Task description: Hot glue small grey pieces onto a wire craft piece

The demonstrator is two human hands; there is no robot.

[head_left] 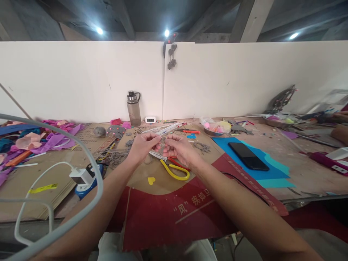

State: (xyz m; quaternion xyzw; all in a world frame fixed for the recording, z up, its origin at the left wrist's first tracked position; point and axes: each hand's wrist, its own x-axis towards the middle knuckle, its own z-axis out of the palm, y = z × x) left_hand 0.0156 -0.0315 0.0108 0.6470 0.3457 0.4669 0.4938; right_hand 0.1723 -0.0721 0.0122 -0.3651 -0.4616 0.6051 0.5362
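My left hand and my right hand meet over the cardboard, fingertips pinched close together. Between them is a small grey piece, mostly covered by the fingers; its exact kind I cannot make out. Just below the hands lie yellow-handled scissors, with a red-handled tool partly hidden beside them. A yellow felt heart rests nearer to me. Grey cord is heaped left of my left hand, and a smaller grey cord coil lies to the right.
A black phone lies on blue sheets. White cables arch across the left, by a power strip. Colourful fabric scraps pile up far left. A bottle and small clock stand behind. Another person's hand shows far right.
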